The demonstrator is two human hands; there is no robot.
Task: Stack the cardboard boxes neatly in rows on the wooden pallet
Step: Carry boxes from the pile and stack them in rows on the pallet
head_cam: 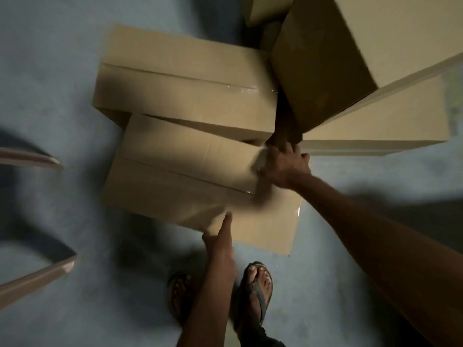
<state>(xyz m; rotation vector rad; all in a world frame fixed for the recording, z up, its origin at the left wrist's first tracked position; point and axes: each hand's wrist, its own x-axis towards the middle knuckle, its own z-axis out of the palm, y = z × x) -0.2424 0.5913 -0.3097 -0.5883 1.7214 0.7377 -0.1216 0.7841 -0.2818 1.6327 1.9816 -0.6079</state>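
Grey concrete floor (62,83), dim light: nearest cardboard box (190,181) lying askew against second box (185,96), pallet out of view. Right hand (283,166) curling over far corner; left hand (220,239) pressing straight fingers on near edge. Lopsided hold risking box tipping onto sandalled feet (258,284).

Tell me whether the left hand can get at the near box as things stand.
Probably yes. The left hand touches the near box at its front edge with a straight finger. Nothing lies between them, and the right hand grips its far corner, out of the way.
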